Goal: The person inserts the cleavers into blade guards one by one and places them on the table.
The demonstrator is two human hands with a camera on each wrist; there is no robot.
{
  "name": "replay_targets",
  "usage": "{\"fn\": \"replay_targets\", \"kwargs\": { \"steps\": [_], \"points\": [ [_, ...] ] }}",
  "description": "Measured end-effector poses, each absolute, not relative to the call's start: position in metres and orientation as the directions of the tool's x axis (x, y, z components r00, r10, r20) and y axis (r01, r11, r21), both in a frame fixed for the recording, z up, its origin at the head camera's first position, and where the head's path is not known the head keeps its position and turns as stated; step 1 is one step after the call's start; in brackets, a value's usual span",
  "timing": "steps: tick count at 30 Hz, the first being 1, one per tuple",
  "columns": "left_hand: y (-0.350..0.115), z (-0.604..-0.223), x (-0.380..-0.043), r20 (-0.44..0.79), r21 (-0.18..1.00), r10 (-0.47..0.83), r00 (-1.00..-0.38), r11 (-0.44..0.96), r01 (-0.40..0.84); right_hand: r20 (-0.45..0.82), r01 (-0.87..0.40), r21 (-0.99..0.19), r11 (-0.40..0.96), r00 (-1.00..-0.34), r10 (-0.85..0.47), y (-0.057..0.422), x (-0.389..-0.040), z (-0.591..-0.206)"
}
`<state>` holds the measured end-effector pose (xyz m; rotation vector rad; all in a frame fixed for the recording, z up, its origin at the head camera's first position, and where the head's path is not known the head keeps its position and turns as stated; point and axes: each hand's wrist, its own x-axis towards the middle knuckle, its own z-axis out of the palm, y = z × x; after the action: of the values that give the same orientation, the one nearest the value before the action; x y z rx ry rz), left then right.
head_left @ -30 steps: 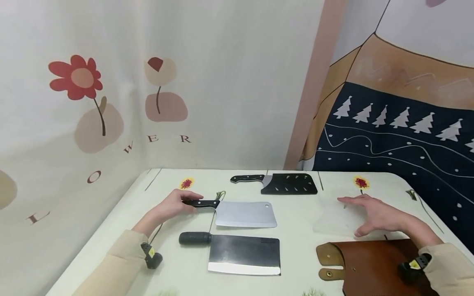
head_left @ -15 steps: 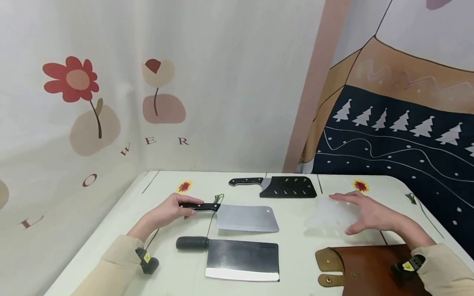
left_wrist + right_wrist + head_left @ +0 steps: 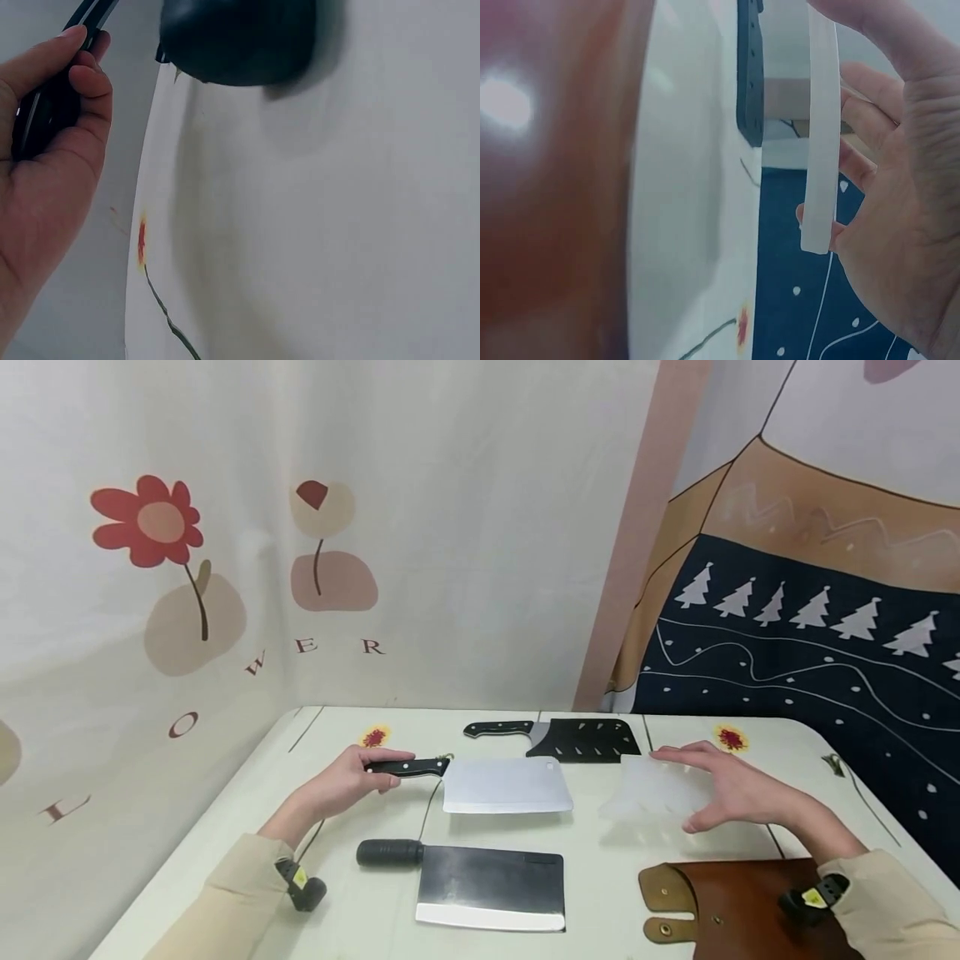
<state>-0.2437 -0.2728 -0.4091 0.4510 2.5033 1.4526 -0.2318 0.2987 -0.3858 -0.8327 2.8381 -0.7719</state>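
In the head view my left hand (image 3: pixel 341 787) grips the black riveted handle of a cleaver (image 3: pixel 506 785). Its bare blade points right, raised just over the table. The left wrist view shows thumb and fingers wrapped round that black handle (image 3: pixel 49 116). My right hand (image 3: pixel 742 789) holds a translucent white blade guard (image 3: pixel 652 789) by its right side, its left end toward the cleaver's tip with a gap between. Seen edge-on in the right wrist view, the guard (image 3: pixel 821 150) lies between thumb and fingers.
A larger cleaver (image 3: pixel 491 885) with a dark round handle lies in front. Behind lies a knife in a black slotted guard (image 3: pixel 585 739). A brown leather sheath (image 3: pixel 757 906) with tan snap straps sits front right. A printed curtain (image 3: pixel 465 527) hangs behind the table.
My left hand has raised the cleaver and tilted its blade up, shifting it slightly right. My right hand has brought the blade guard leftward, also lifting it, so the two are closer together.
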Motion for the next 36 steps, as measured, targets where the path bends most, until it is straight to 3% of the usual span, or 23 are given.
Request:
{"fn": "replay_targets", "kwargs": {
  "steps": [15,36],
  "points": [
    [-0.255,-0.401,-0.246,0.062,0.901,0.296,-0.953,0.394,0.181,0.056,-0.498,-0.507,0.703,-0.834,-0.549,0.278,-0.23,-0.382],
    [-0.251,-0.403,-0.251,0.039,0.923,0.311,-0.95,0.354,0.153,0.009,-0.501,-0.534,0.681,-0.809,-0.588,0.264,-0.231,-0.385]
  ]
}}
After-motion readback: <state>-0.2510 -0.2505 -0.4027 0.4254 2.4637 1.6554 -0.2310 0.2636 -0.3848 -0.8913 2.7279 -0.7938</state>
